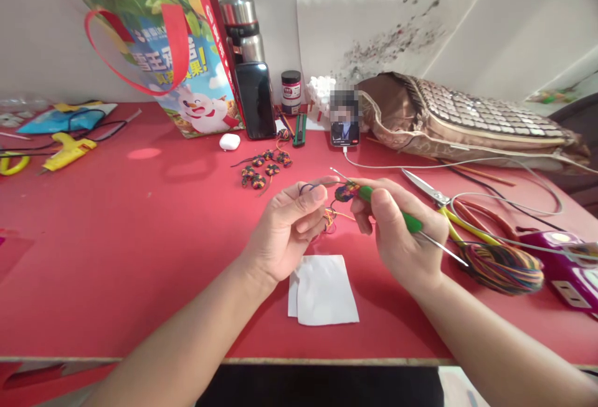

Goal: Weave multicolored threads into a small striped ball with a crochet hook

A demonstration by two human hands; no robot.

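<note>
Red tabletop stretches beneath two bare hands that meet over its middle. The left hand pinches dark yarn between thumb and forefinger, the tips drawn close together, the other fingers curled in. The right hand is wrapped round a green-handled hook – its metal shaft sticks out behind the palm, slanting down to the right, and a thin metal tip points up toward the left hand. Between the two hands, right by the right fingertips, hangs a small multicoloured crochet piece, clear of the table. Loose yellow, pink and dark strands trail below it.

Nearer the person lies folded white paper. Beyond the hands, a cluster of small crocheted rounds rests on the table, with a white earphone case to its left and a green cutter behind. A dark phone leans upright near a printed bag; another phone, lit and plugged into a white cable, stands farther right. Past the right hand are open scissors with yellow and red handles, touching a skein of multicoloured yarn.
</note>
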